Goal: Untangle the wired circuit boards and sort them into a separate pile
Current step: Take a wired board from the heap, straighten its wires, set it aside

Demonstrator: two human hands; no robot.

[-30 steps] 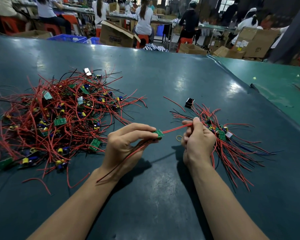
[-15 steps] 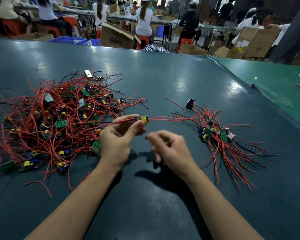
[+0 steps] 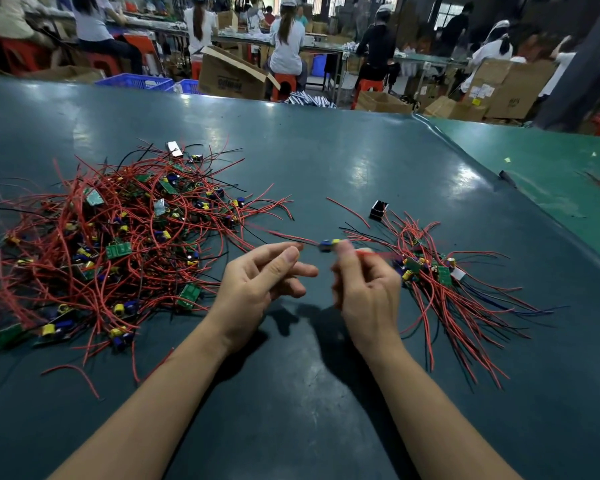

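Two bare hands work above a dark green table. Between them, raised just off the table, is a small circuit board with blue and yellow parts; it is blurred. The right hand pinches this board at its right end between thumb and fingertips, with a red wire running from the grip toward the right. The left hand has thumb and forefinger closed on the thin wire that leads from the board's left end; its other fingers are loosely spread.

To the left lies the large tangled pile of boards and red and black wires, spread over much of the table's left half. To the right lies the smaller sorted pile, its boards gathered near the right hand and its wires fanning toward the near right. A small black part stands just beyond this pile. Cardboard boxes and seated workers fill the background past the table's far edge.
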